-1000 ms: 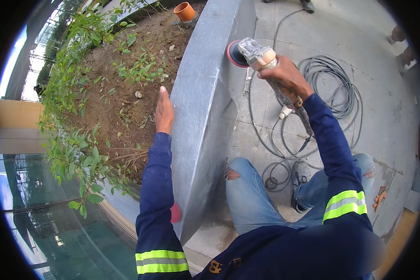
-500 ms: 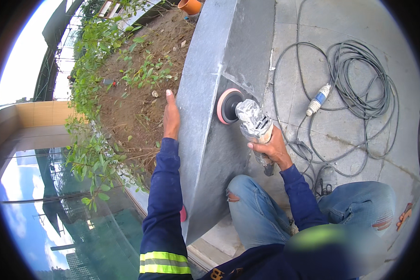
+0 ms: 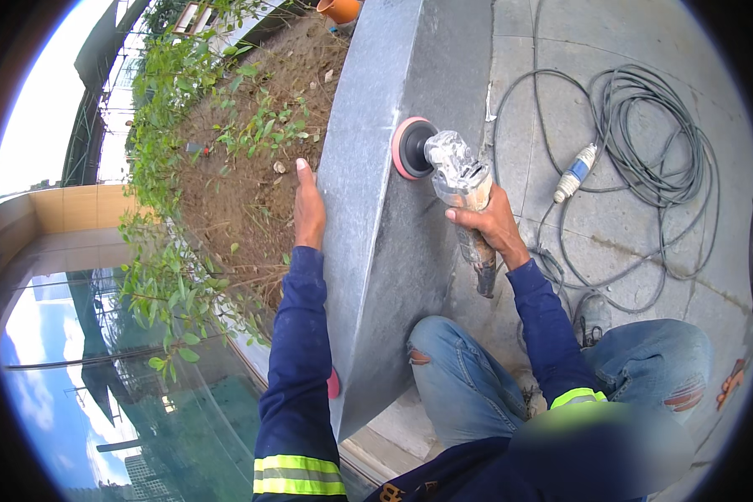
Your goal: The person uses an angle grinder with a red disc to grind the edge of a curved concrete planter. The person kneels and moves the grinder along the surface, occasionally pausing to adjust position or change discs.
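Note:
My right hand [image 3: 492, 224] is wrapped round the body of a dusty angle grinder [image 3: 462, 180]. Its round pad [image 3: 412, 148], black with a pink rim, meets the side face of a grey stone curb [image 3: 361, 217] close to the top edge. Along the planter side of the curb rests my left hand [image 3: 309, 209], fingers stretched out and holding nothing, the palm side against the stone. Part of a pink disc [image 3: 334, 383] shows beside my left forearm on the curb.
Left of the curb lies a soil bed [image 3: 243, 184] with leafy plants [image 3: 176, 276] and an orange pot [image 3: 340, 10]. A coiled grey cable [image 3: 657, 151] with a blue-and-white connector [image 3: 575, 173] spreads over the paving [image 3: 510, 50] at right. Glass panels [image 3: 167, 418] stand lower left.
The grinder and my right hand have shifted up along the curb, away from me, and the pad sits nearer the top edge. My left hand stays in place.

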`<move>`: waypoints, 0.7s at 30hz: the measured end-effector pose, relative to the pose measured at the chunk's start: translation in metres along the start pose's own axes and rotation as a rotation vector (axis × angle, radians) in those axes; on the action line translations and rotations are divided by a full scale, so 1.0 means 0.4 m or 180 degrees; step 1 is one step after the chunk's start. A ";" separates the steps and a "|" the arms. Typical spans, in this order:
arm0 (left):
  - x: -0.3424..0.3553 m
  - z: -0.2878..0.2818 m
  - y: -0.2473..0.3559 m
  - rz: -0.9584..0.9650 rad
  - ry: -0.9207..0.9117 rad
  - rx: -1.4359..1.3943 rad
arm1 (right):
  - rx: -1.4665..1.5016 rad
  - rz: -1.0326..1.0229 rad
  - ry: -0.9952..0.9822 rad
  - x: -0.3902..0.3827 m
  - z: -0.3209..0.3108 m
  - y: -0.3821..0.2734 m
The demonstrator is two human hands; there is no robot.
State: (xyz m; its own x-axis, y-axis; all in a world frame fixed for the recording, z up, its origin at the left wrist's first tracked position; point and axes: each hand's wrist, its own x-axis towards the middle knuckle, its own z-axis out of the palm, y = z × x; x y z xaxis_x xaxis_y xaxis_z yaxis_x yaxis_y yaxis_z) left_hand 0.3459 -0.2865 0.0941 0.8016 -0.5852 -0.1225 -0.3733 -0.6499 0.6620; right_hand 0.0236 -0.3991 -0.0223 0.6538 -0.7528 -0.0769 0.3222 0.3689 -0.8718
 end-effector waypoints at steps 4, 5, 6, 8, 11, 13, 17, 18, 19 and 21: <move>-0.007 0.016 0.017 0.0055 0.0091 0.0044 | -0.0086 -0.0029 -0.0034 0.044 -0.023 -0.011; 0.002 0.009 0.009 0.0055 0.0042 0.0008 | -0.0106 -0.0036 -0.0089 0.045 -0.024 -0.014; 0.005 0.001 -0.002 0.0040 0.0003 -0.0025 | -0.0098 -0.0018 -0.0136 0.035 -0.016 -0.010; -0.003 0.016 0.008 0.0040 -0.0022 -0.0006 | -0.0121 0.0017 -0.0176 -0.018 -0.011 0.001; 0.004 -0.009 -0.017 -0.0001 0.0053 -0.0033 | -0.0148 0.0163 -0.0412 -0.078 0.015 0.002; 0.002 -0.003 -0.008 -0.0003 0.0022 -0.0064 | -0.0040 0.0147 -0.0537 -0.095 0.030 0.015; -0.021 0.019 0.013 0.0004 0.0026 -0.0120 | -0.0435 0.0008 -0.0458 -0.054 0.027 -0.026; -0.020 0.029 0.030 0.0047 0.0055 -0.0159 | -0.0220 -0.0072 -0.0317 -0.036 0.008 -0.014; -0.022 0.023 0.032 0.0048 0.0096 -0.0104 | -0.0222 -0.0024 -0.0221 -0.019 -0.008 -0.012; -0.017 0.013 0.027 0.0062 0.0162 0.0007 | -0.0224 0.0064 -0.0010 0.010 -0.033 -0.010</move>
State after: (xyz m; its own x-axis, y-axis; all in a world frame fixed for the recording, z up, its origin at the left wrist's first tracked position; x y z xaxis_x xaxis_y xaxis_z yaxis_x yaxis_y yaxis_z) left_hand 0.3340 -0.2921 0.0982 0.8168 -0.5724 -0.0720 -0.3900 -0.6397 0.6623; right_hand 0.0158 -0.4107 -0.0256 0.6617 -0.7439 -0.0932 0.2601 0.3444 -0.9021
